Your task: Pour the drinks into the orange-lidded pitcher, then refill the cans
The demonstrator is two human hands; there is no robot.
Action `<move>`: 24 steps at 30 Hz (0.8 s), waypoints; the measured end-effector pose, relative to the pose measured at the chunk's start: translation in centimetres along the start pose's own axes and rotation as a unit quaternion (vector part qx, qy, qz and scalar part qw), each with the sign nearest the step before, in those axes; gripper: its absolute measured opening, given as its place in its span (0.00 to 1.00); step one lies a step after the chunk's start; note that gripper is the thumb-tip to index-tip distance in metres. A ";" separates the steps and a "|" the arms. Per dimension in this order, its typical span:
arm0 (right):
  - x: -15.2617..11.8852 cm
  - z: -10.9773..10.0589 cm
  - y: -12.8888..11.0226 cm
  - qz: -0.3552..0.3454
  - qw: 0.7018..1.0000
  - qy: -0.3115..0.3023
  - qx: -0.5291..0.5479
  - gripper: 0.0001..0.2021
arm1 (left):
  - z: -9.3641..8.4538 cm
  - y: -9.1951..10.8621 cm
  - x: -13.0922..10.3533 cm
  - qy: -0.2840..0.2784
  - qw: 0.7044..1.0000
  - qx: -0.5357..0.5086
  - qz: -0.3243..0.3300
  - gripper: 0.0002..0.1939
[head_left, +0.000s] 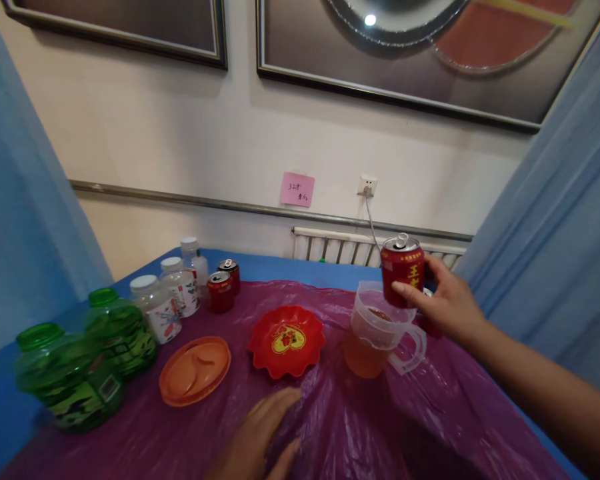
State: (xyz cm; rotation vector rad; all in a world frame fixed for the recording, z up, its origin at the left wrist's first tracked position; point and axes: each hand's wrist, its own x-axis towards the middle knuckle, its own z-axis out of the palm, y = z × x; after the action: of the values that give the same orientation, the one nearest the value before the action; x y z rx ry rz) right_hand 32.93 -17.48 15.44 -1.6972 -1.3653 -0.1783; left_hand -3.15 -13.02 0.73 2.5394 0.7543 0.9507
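My right hand (443,293) is wrapped round a red drink can (399,267) with yellow lettering and a raised pull tab. The can is nearly upright, at the back right of a clear plastic measuring jug (367,333) and overlapping its rim in view. Amber liquid stands in the jug, whose handle points right. Low in the middle, my left hand (260,433) is blurred, with thumb and fingers apart and nothing in it. Just beyond it lies a red scalloped plate (307,347) with a yellow heart print. Another can is partly hidden behind my right hand.
Left of the red plate lies an orange divided plate (180,377). Two green jars (70,380) and several white-capped clear bottles (155,310) line the left side. A red can (221,293) and a darker-topped can (233,273) stand behind. Purple plastic sheeting (190,440) covers the blue table.
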 end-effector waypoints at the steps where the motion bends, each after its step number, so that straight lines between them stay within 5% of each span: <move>1: -1.6 1.0 -1.2 0.005 0.998 -0.022 0.066 0.28 | -0.4 0.3 0.6 0.009 1.000 -0.015 -0.017 0.28; 6: -10.1 7.7 -5.7 0.024 0.950 -0.174 0.256 0.31 | -2.2 2.0 3.8 0.066 0.982 -0.136 -0.116 0.37; 9: -12.9 11.1 -6.4 0.019 0.953 -0.175 0.245 0.33 | -3.0 3.1 5.0 0.055 0.973 -0.170 -0.146 0.42; 14: -14.9 13.7 -6.1 0.001 0.959 -0.181 0.219 0.35 | -3.2 3.9 5.6 0.030 0.974 -0.140 -0.174 0.31; 17: -15.9 13.6 -5.5 -0.024 0.966 -0.181 0.183 0.41 | -4.2 1.7 6.7 0.036 0.978 -0.084 -0.187 0.28; 21: -18.4 12.7 -3.5 -0.038 0.971 -0.172 0.165 0.36 | -7.4 -4.7 10.0 0.095 0.964 0.063 -0.242 0.30; 24: -20.8 12.3 -1.0 -0.037 0.972 -0.161 0.169 0.30 | -9.6 -9.4 12.2 0.081 0.949 0.143 -0.271 0.27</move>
State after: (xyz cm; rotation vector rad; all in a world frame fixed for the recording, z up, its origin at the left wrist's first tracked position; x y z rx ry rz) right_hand 19.23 -23.23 -3.70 -1.4287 -1.5944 0.2870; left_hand -5.32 2.66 9.51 2.2788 1.6372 0.9085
